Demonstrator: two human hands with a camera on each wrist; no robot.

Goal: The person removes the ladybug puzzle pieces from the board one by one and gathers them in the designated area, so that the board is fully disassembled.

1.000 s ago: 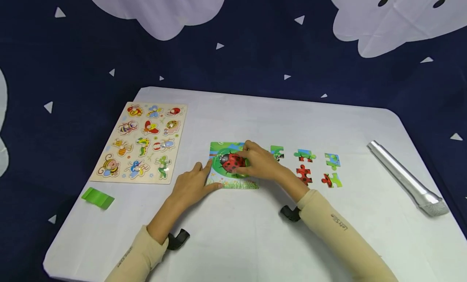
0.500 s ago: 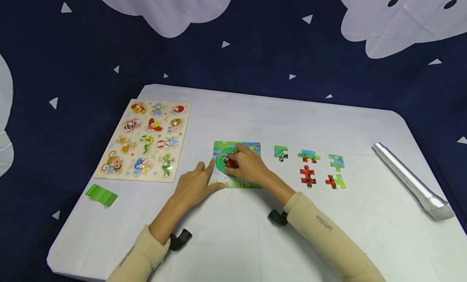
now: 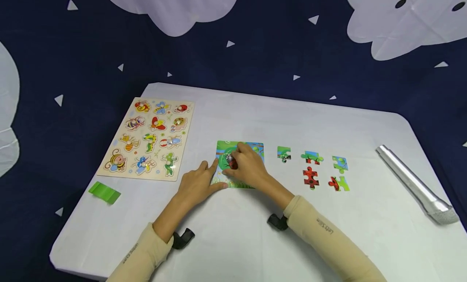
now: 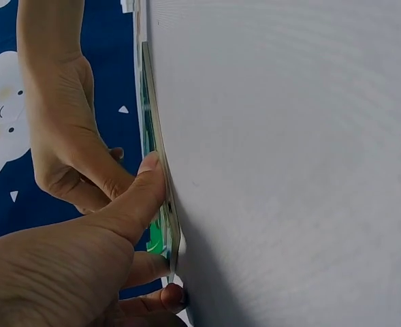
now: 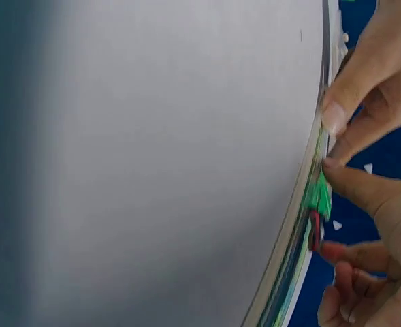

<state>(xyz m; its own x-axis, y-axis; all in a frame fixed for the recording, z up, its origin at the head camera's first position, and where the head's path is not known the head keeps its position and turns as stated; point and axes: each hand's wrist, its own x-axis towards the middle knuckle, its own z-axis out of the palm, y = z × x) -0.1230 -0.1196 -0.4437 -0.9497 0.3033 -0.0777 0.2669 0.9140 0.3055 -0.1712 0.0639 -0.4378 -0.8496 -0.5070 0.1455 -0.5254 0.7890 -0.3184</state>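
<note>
Pinching a green-and-red puzzle piece, the right hand holds it over the ladybug board. The left hand, thumb and forefinger spread, touches the board's edge; five loose pieces lie to its right.

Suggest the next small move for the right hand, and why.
Probably tip the piece down flat onto the board: in the right wrist view, the right hand seems to pinch it at an angle to the board, while the left hand touches the board's edges, likely steadying it.
</note>
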